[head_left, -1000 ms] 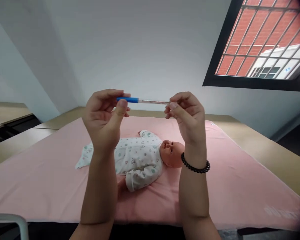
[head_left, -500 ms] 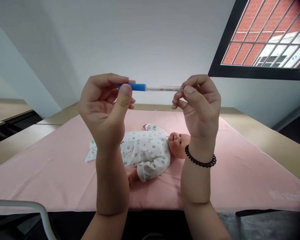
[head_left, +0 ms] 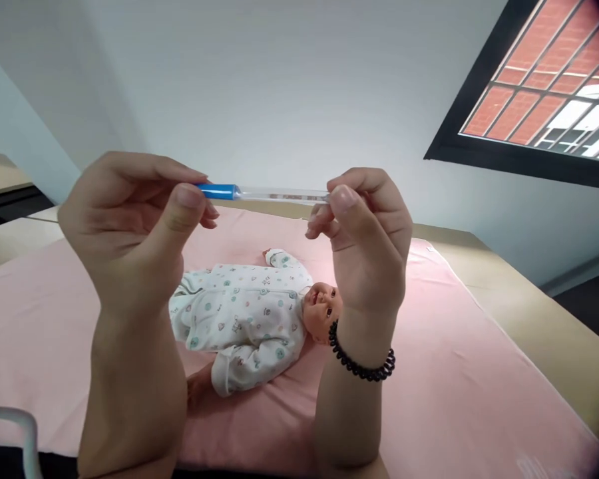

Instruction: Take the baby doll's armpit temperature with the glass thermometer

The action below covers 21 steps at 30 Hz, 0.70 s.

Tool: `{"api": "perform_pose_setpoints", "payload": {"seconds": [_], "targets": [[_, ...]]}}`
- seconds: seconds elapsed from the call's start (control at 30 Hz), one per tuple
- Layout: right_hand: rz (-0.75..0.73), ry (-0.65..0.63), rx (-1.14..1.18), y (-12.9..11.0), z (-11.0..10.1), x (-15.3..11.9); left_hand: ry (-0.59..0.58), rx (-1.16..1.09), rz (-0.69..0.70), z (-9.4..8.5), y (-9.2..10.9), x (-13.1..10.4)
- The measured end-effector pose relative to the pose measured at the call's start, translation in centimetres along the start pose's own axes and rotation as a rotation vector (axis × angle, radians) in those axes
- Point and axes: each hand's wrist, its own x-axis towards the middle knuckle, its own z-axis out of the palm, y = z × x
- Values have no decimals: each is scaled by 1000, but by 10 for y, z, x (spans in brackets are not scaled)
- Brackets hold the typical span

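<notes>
Our left grip [head_left: 130,229] and right grip [head_left: 368,233] are pinching a slim, clear, blue-ended tube [head_left: 259,194] above the white-clad baby doll [head_left: 259,309], apparently leaving its printed markings [head_left: 299,197] uncovered.

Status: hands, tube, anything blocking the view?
Left hand pinching tube at blue end; right hand at clear end. Tube near level, tips hidden in the hands. Right wrist hides part of doll's head.

Room: looks like a care-training classroom
Doll [head_left: 259,309]: lifelike baby, printed sleepsuit [head_left: 279,329]
Cloth [head_left: 439,372]: pink, under the doll
Desk [head_left: 514,299]: wood-toned, under the doll's cloth
Window [head_left: 539,93]: barred, right of the doll
</notes>
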Motion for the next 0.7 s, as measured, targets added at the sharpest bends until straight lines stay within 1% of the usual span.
{"api": "perform_pose_setpoints", "payload": {"seconds": [0.07, 0.1, 0.17, 0.23, 0.3, 0.37, 0.43, 0.5, 0.6, 0.7], "targets": [[14, -1, 2, 4, -6, 4, -20, 35, -20, 3, -1, -2], [8, 3, 12, 6, -10, 5, -51, 64, -39, 4, 1, -4], [-20, 30, 30, 7, -18, 7, -146, 122, -83, 8, 7, -7], [-65, 84, 25, 5, -23, 7, -231, 155, -109, 11, 14, -9], [-110, 133, -9, -1, -25, 5, -271, 138, -85, 13, 18, -11], [-148, 165, -28, -7, -22, 2, -298, 83, -21, 14, 20, -12], [-163, 201, -34, -13, -18, -1, -310, 18, 16, 16, 20, -12], [-175, 237, -33, -17, -13, -3, -308, -35, 24, 17, 19, -11], [-191, 240, -39, -20, -6, -7, -287, -98, 56, 15, 22, -6], [-187, 232, -110, -22, 4, -13, -211, -102, 56, 7, 30, 0]]}}
